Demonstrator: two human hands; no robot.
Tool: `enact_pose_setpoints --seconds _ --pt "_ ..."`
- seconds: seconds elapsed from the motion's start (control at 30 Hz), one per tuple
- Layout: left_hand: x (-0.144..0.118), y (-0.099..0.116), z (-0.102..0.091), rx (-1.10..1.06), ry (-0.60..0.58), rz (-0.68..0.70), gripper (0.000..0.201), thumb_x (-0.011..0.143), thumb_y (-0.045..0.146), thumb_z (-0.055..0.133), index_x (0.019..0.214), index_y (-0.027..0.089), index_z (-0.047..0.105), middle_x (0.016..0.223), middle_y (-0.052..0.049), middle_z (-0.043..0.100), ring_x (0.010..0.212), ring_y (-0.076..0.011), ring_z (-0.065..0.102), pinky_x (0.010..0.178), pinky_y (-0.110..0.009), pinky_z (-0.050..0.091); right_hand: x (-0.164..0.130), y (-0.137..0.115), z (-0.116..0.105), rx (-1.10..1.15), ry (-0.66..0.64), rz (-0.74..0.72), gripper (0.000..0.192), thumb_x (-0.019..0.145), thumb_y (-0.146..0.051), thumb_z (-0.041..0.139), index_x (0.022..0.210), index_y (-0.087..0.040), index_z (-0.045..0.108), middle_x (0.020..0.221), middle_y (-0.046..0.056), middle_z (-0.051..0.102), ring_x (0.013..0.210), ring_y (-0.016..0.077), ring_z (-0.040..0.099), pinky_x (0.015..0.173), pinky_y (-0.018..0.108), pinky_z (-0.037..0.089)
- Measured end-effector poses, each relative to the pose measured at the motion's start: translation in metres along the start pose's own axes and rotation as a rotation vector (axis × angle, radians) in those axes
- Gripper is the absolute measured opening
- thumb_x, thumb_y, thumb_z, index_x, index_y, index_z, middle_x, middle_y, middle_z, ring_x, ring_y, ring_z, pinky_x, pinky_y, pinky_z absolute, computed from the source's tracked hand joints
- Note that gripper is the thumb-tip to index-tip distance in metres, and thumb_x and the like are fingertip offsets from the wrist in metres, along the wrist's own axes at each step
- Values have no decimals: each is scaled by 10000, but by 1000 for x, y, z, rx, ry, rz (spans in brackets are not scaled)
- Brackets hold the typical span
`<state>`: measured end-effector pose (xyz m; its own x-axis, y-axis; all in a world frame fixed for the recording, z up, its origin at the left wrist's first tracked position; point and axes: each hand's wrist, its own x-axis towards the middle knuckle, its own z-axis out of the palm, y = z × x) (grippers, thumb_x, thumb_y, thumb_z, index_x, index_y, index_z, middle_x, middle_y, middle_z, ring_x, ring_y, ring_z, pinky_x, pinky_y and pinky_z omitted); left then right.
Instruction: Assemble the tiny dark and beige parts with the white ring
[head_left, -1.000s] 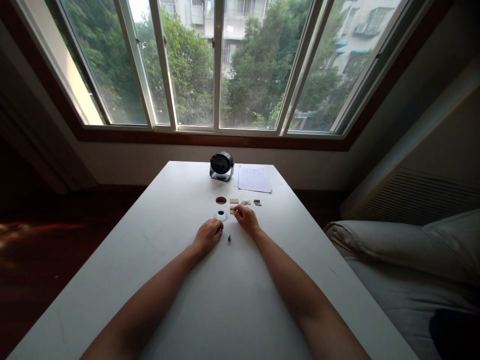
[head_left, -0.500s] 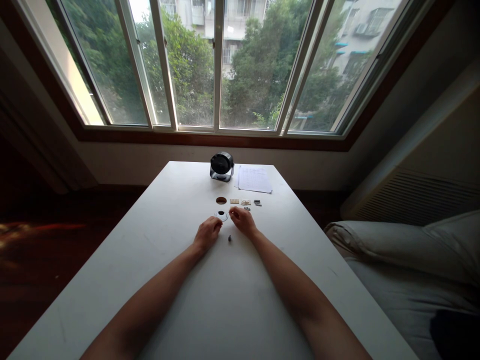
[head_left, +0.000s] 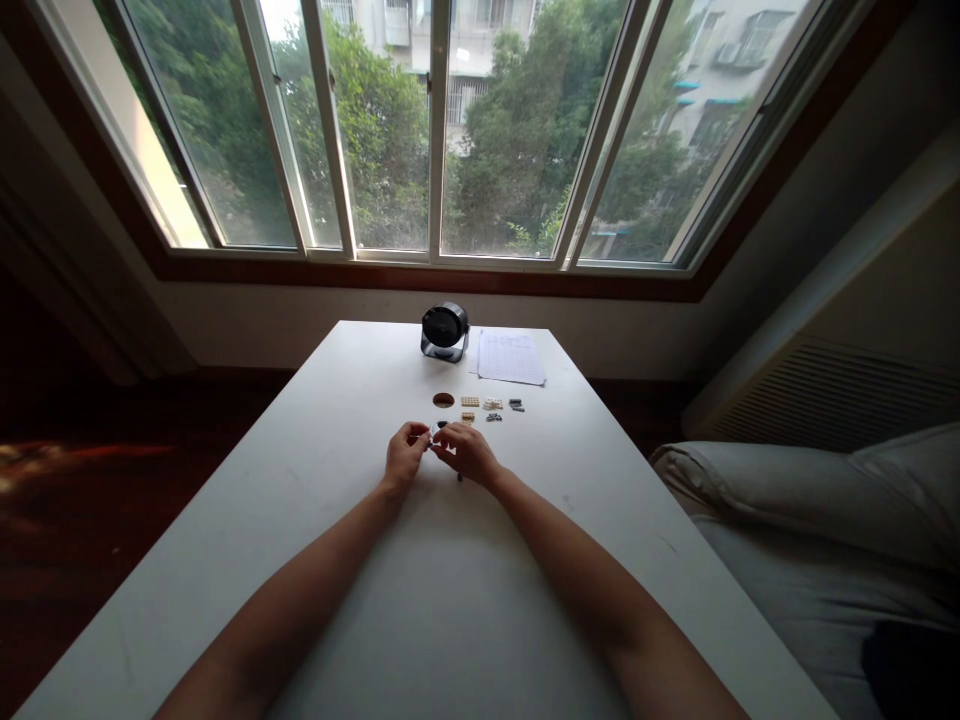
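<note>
A small white ring-shaped piece (head_left: 434, 429) with a dark middle is between my two hands, partly covered by the fingers. My left hand (head_left: 405, 455) pinches its left side, thumb and fingertips closed. From the right, my right hand (head_left: 469, 453) reaches over it with curled fingers that appear to grip its edge. Just below my right hand, a tiny dark piece (head_left: 460, 478) lies on the white table (head_left: 420, 580), mostly hidden. Whether the ring touches the tabletop I cannot make out.
Beyond my hands lie small groups of tan pieces (head_left: 469, 402), white pieces (head_left: 493, 404) and dark grey pieces (head_left: 516, 405). A brown oval (head_left: 443, 400) is beside them. Farther back are a black round device on a stand (head_left: 445, 332) and printed paper sheets (head_left: 511, 357).
My right hand has moved left and closer onto the white ring. My left hand has shifted slightly left and now pinches the ring. The tan pieces behind have come into view.
</note>
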<state>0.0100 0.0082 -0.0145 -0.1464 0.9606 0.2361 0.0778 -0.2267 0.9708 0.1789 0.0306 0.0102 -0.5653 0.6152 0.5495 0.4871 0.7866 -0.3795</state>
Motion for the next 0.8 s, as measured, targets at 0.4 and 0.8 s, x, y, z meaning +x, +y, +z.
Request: enact_pose_setpoints --seconds 0.4,0.8 --pt "-5 5 3 109 -18 30 180 833 288 495 930 187 609 849 -28 666 756 -136 622 719 -274 509 0 2 2 10 49 51 35 864 -206 589 848 -200 619 788 23 622 728 144 544 691 249 393" --pt "-11 13 6 246 -55 100 235 839 276 545 1052 202 609 959 -54 690 871 -165 641 797 -304 498 -1 7 4 -4 80 114 108 880 -212 561 777 -193 586 732 17 601 687 142 523 668 246 373"
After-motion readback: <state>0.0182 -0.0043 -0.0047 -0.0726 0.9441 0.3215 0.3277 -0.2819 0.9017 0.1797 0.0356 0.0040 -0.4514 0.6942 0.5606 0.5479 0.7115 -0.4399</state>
